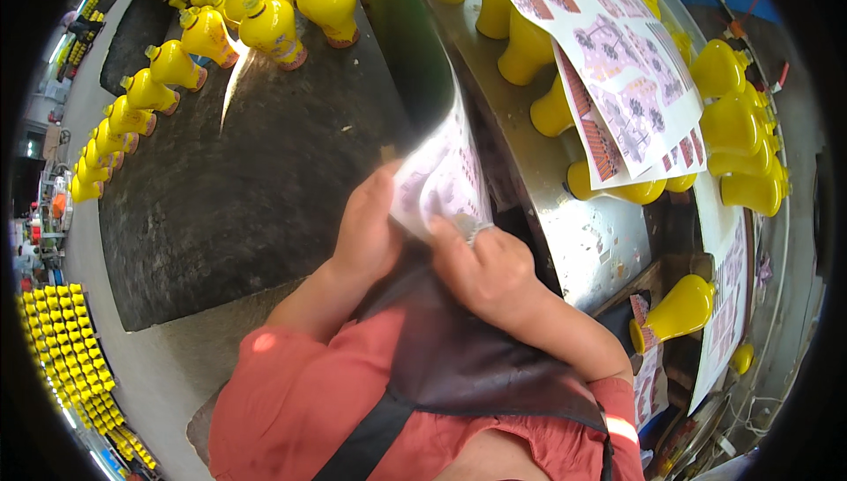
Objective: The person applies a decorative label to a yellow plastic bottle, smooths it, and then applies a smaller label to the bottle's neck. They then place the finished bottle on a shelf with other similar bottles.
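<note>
A white sheet printed with purplish patterns (445,163) is bent in front of my body, its near part blurred by motion. My left hand (366,225) grips its left side, the fingers partly behind the paper. At the sheet's near right corner, my right hand (485,271) has its fingers closed on the paper. The dark apron (476,357) lies below both hands. Right of them, a yellow vase with a patterned foot (679,309) lies tilted over a wooden box.
Yellow vases (269,31) stand grouped and in a curved row on the dark round table (256,207). More printed sheets (635,84) overlap yellow vases lying on the metal surface (587,247) at right. Further yellow vases (66,340) fill racks at far left.
</note>
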A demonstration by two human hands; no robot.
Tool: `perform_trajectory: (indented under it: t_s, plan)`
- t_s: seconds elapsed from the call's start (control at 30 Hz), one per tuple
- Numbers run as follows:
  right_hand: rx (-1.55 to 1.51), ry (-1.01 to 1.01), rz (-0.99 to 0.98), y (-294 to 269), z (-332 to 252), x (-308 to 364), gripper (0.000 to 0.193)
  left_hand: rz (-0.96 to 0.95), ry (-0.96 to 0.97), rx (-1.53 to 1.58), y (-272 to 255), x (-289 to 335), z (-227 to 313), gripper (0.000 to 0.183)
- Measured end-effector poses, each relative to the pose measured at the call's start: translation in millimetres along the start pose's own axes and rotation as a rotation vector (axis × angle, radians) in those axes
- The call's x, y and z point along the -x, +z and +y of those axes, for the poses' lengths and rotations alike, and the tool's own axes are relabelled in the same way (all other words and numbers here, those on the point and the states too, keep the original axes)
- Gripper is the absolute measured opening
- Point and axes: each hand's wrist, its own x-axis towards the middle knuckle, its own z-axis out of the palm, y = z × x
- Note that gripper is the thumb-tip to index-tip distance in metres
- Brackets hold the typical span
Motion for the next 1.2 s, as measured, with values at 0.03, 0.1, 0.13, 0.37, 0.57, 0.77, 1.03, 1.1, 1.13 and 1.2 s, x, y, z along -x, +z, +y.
perform_trajectory:
  t_s: [0.03,0.1,0.13,0.37,0.57,0.77,1.03,1.1,1.13,1.2]
  plan:
    - [0.007,-0.014,0.003,2,-3,-7,0.041,-0.018,0.005,0.034,2,2,5,0.044]
    - [0.024,-0.035,-0.001,5,-10,-18,0.043,-0.132,0.086,0.027,6,3,12,0.055]
    - [0.067,-0.064,-0.001,7,-12,-24,0.044,-0.155,0.142,-0.004,10,5,15,0.056]
    - [-0.032,-0.054,-0.189,21,-27,-52,0.032,0.044,0.046,-0.069,17,3,41,0.041]
    - [-0.325,-0.078,-0.148,15,-27,-65,0.044,0.025,0.144,-0.073,6,-7,64,0.029]
    - [-0.415,0.129,0.218,1,12,-81,0.040,-0.090,0.249,-0.243,-15,-13,111,0.029]
    - [-0.582,0.182,-0.076,-14,54,-122,0.036,-0.246,0.253,-0.288,-14,-5,142,0.035]
    - [-0.811,0.409,-0.231,-23,53,-122,0.036,-0.196,0.255,-0.336,-13,-3,143,0.036]
    - [-0.850,0.346,-0.132,-25,49,-121,0.037,-0.172,0.257,-0.358,-13,-2,144,0.037]
    - [-0.929,0.427,-0.187,-31,45,-119,0.036,-0.170,0.246,-0.403,-13,-1,146,0.037]
